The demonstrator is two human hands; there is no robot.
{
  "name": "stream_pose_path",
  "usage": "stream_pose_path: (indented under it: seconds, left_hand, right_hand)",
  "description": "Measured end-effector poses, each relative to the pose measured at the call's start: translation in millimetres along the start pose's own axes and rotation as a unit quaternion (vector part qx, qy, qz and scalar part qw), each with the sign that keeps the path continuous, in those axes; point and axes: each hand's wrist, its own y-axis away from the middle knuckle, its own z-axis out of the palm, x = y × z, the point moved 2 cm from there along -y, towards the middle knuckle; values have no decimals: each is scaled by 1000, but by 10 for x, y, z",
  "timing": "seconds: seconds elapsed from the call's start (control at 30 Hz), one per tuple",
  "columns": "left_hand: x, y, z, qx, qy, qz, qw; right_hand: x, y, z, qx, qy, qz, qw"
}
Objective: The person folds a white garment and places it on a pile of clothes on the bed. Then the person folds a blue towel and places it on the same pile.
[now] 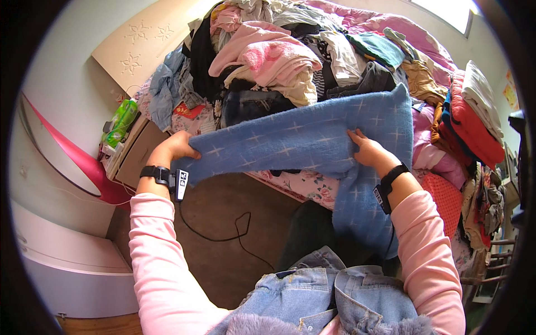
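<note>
A pair of blue fleece trousers with white cross-shaped stars is stretched sideways in front of me. My left hand is closed on the end of one leg, its thumb on the near side. Farther right, my right hand grips the fabric where the two legs seem to meet, fingertips pressed into the cloth. The other leg hangs down toward my lap below that hand. The right end of the trousers stands up in front of the bed. Both wrists wear black straps with small tags.
A big heap of clothes, with a pink fleece piece on top, covers the floral bed. Folded red clothes are stacked at right. A green package sits on a bedside cabinet. A black cable crosses the floor.
</note>
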Motion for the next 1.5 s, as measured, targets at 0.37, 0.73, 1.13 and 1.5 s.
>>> stream_pose_path:
  seconds: [0.37, 0.73, 1.13, 1.5]
  left_hand:
    - [-528, 110, 306, 47, 364, 23, 930]
    - [1204, 581, -227, 4, 547, 258, 797]
    - [2413, 147, 1028, 50, -17, 360, 932]
    - [1627, -93, 1350, 340, -137, 314, 876]
  right_hand:
    - [23, 42, -10, 9, -15, -7, 1000]
    - [-910, 133, 90, 80, -160, -224, 958]
    - [-589, 255, -82, -34, -785, -53, 616]
    - [-625, -109, -73, 192, -628, -79, 750]
